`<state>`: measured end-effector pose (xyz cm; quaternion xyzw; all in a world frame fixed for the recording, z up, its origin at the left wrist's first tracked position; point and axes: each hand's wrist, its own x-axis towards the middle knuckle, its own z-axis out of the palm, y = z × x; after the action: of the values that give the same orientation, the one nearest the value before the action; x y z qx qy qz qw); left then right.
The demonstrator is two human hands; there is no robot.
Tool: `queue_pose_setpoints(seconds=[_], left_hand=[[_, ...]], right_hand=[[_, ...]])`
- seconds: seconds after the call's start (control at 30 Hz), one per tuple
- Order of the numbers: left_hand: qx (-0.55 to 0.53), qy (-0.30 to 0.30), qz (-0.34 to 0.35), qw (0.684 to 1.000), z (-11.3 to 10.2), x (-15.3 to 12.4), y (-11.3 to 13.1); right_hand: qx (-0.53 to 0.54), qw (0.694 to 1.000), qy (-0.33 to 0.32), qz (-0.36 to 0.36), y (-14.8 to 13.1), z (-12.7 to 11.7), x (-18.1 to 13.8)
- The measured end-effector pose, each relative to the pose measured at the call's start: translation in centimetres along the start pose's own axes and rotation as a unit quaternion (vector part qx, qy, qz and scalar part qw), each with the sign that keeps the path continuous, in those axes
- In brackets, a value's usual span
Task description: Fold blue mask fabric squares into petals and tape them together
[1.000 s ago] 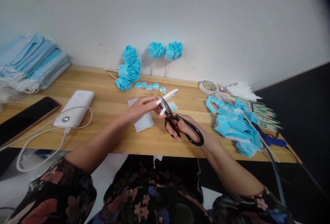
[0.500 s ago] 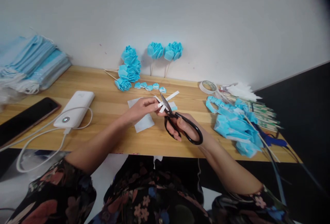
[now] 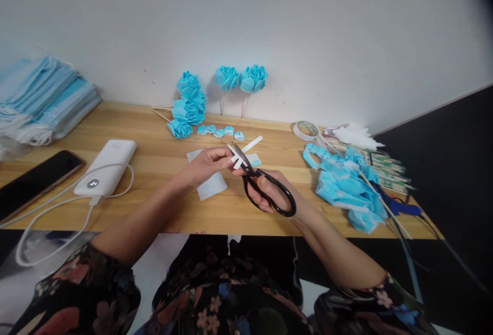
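While the left hand (image 3: 210, 162) pinches some narrow white strips (image 3: 253, 143) between thumb and fingertips, basically closed, the right hand (image 3: 269, 187) has its fingers curled round the handles of black scissors (image 3: 251, 171), blades right at the strips. From the head view, all that's above the middle of a light wood desk (image 3: 231, 219) with visible grain, up against a plain pale wall (image 3: 154, 21) with a few tiny marks. Dark panel (image 3: 454, 170) on the right side. Two blue flowers (image 3: 254, 79) lean on the wall, small folded blue pieces (image 3: 219, 133) sit in front. Over left: phone (image 3: 38, 181), white power bank (image 3: 110, 163), stack of masks (image 3: 46, 93). Over right: tape roll (image 3: 297, 132), crumpled blue material (image 3: 348, 191).
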<state>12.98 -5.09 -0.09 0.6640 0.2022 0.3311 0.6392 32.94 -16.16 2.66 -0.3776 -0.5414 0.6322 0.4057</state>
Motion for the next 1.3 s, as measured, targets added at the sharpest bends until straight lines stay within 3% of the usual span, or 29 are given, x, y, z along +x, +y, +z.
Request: queue_pose_setpoints(seconds=[0.17,0.33,0.57,0.87,1.3], left_hand=[[0.024,-0.005,0.004,1.000,-0.2,0.0,-0.4],[0.027,0.048,-0.032,0.998,-0.2,-0.1,-1.5],[-0.051,0.103,-0.035,0.993,-0.1,0.5,-1.5],[-0.098,0.081,-0.030,0.991,0.1,0.5,-1.0],[-0.062,0.046,-0.022,0.997,-0.1,0.3,-1.3]], right_hand=[[0.001,1.000,0.008,-0.001,-0.4,0.0,-0.3],[-0.020,1.000,0.012,0.021,-0.4,0.2,0.0],[-0.093,0.987,-0.129,0.029,0.4,0.9,0.0],[-0.073,0.997,-0.038,0.013,0.5,-1.7,-1.3],[-0.046,0.998,-0.037,0.012,-0.6,-0.9,-0.6]])
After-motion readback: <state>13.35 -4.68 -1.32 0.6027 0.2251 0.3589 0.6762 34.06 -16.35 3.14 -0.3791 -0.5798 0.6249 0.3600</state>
